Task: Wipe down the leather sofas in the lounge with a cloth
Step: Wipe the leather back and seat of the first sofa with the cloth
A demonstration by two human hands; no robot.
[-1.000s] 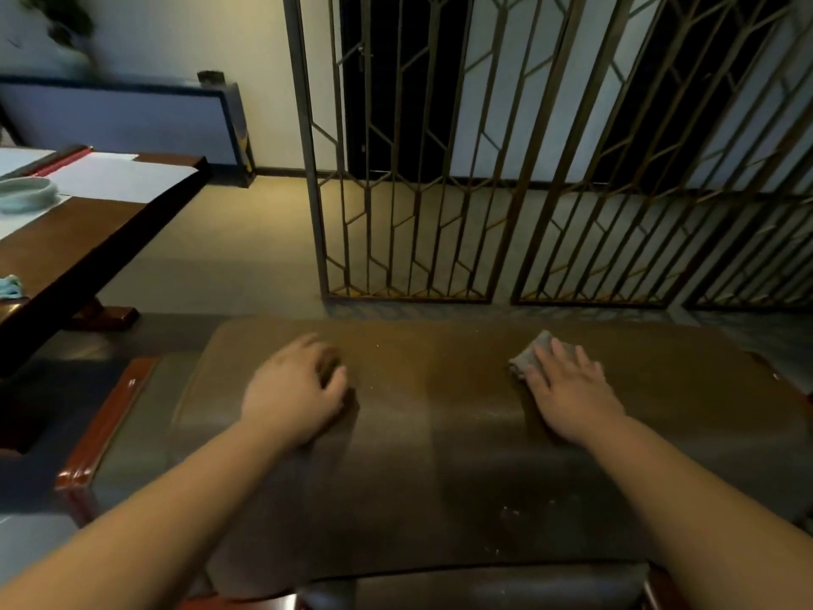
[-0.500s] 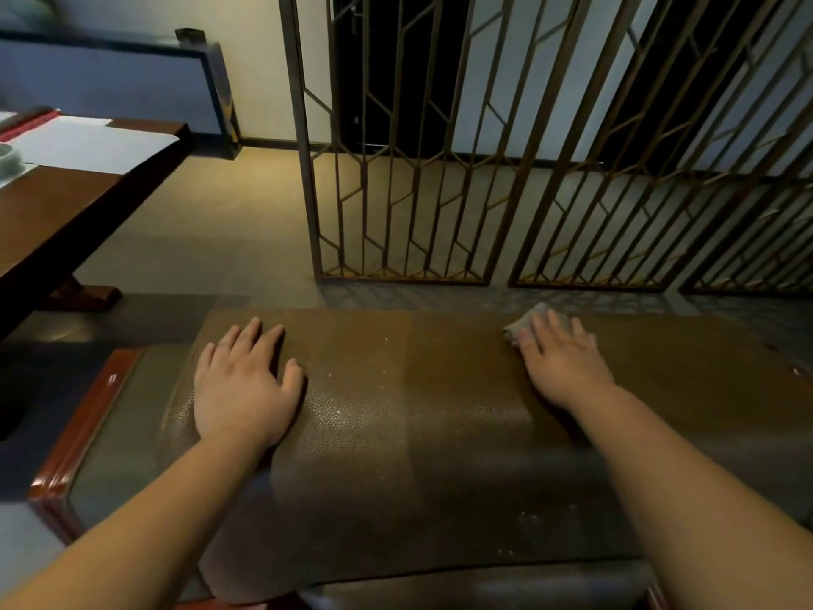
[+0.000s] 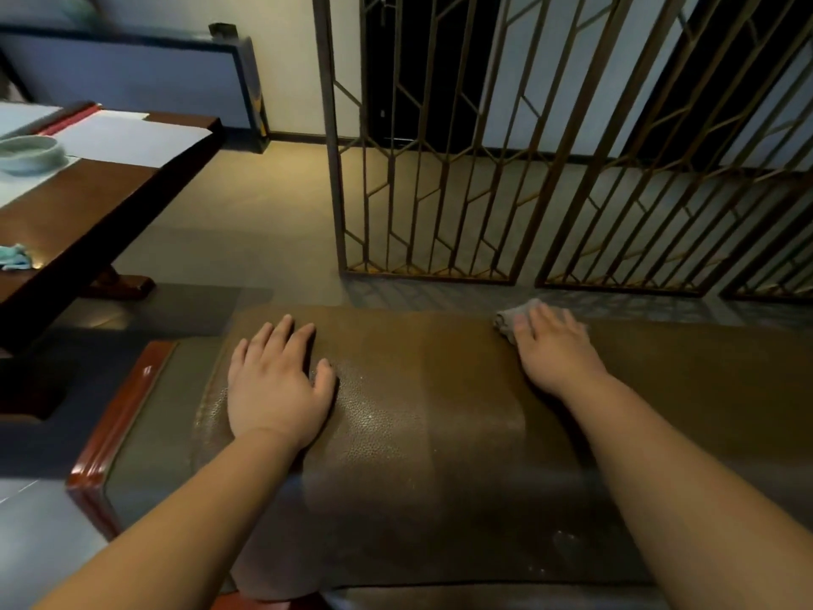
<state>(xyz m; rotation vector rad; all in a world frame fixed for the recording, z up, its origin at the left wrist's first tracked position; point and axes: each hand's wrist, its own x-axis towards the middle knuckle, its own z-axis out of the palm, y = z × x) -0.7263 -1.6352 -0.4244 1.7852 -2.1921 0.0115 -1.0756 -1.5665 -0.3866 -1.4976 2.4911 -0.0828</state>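
A brown leather sofa back (image 3: 422, 424) spans the lower half of the view, its top dusty and grained. My left hand (image 3: 277, 380) rests flat on the leather at the left, fingers straight and spread. My right hand (image 3: 554, 350) presses a small grey cloth (image 3: 510, 321) onto the far edge of the leather at the right, fingers extended over it. Most of the cloth is hidden under that hand.
A red-brown wooden armrest (image 3: 119, 424) edges the sofa at the left. A dark wooden table (image 3: 97, 200) at far left carries white papers, a pale bowl (image 3: 28, 154) and a light-blue cloth (image 3: 15, 256). A metal lattice screen (image 3: 528, 169) stands just behind the sofa.
My left hand uncurled and slid left to lie flat on the leather. My right hand with the cloth moved up to the far edge of the sofa back.
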